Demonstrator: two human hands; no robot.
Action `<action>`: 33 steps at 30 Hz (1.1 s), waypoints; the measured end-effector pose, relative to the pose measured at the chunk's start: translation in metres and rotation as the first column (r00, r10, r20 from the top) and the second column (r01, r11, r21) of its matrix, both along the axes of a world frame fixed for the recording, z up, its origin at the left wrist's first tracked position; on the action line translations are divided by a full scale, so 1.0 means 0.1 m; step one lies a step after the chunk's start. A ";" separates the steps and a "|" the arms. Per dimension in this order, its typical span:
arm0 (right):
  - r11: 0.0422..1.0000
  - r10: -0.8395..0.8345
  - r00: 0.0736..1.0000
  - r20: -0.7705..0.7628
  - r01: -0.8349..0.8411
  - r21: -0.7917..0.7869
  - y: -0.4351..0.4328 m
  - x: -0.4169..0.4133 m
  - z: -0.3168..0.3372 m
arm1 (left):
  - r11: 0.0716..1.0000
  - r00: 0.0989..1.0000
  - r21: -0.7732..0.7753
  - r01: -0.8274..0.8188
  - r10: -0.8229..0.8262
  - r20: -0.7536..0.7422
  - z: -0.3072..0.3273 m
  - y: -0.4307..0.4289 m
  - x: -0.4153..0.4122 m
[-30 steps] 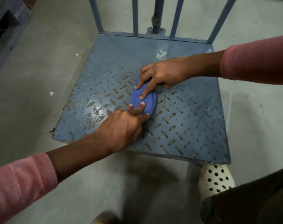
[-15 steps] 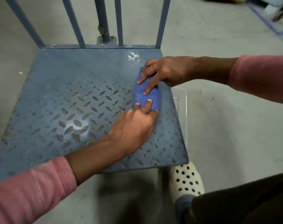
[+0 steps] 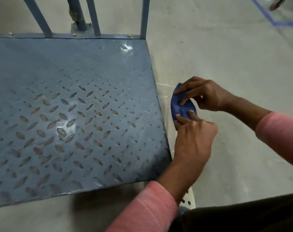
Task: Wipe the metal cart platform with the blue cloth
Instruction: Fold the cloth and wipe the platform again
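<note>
No writing could be read anywhere. The metal cart platform (image 3: 72,114) filled the left and centre of the frame: blue-painted tread plate with raised oval lugs worn to bare brown, glossy in patches, with blue tubular uprights (image 3: 93,15) bolted along its far edge at the upper left. Right of its edge, over the smooth grey concrete floor (image 3: 226,56), the blue cloth (image 3: 180,106), soft and bunched, was off the platform, pinched from below by the left hand (image 3: 194,138) and from above by the right hand (image 3: 204,94). Both sleeves (image 3: 149,210) were pink ribbed knit.
</note>
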State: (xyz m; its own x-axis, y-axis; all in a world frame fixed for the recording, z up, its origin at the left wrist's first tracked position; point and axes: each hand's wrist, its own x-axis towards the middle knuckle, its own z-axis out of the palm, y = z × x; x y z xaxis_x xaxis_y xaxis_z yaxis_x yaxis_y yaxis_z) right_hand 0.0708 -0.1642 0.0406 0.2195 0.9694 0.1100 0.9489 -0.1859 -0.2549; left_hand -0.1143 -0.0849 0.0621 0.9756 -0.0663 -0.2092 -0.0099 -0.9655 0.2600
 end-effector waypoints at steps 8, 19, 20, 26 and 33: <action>0.999 0.033 0.986 -0.163 -0.035 -0.005 0.38 -0.02 -0.66 | 0.904 0.904 -0.109 -0.413 0.392 -0.172 -0.41 -0.15 0.20; 0.975 0.023 0.994 -0.103 -0.045 -0.216 0.10 0.38 -0.95 | 0.807 0.896 -0.398 -0.435 0.345 -0.279 -0.65 -0.26 0.24; 0.981 -0.005 0.995 -0.103 -0.015 -0.192 0.05 0.39 -0.96 | 0.826 0.905 -0.380 -0.416 0.335 -0.262 -0.65 -0.28 0.26; 0.993 -0.106 0.991 -0.085 0.109 0.035 -0.04 0.36 -1.00 | 0.919 0.928 -0.185 -0.347 0.308 -0.212 -0.71 -0.22 0.28; 0.977 0.063 0.997 0.055 -0.051 -0.205 0.16 0.31 -1.09 | 0.897 0.887 -0.220 -0.385 0.294 -0.356 -0.87 -0.28 0.24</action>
